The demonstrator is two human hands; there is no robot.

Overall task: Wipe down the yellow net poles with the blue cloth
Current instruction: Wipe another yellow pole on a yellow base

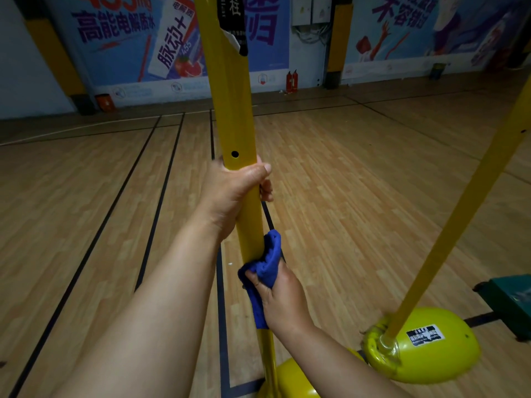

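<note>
A yellow net pole (230, 110) stands upright right in front of me, with a small hole and a torn black label higher up. My left hand (235, 193) grips it just below the hole, fingers wrapped round the far side. Lower down, my right hand (280, 297) holds the bunched blue cloth (265, 268) against the pole's right side. A second yellow pole (459, 214) leans at the right, rising from its yellow dome base (425, 346). The near pole's base (290, 380) shows at the bottom edge.
Wooden court floor with dark lines spreads all around. A dark green box (508, 297) sits at the right edge behind the second base. Along the far wall with blue posters stand red fire extinguishers (291, 81), an orange bin (105, 101) and padded yellow columns.
</note>
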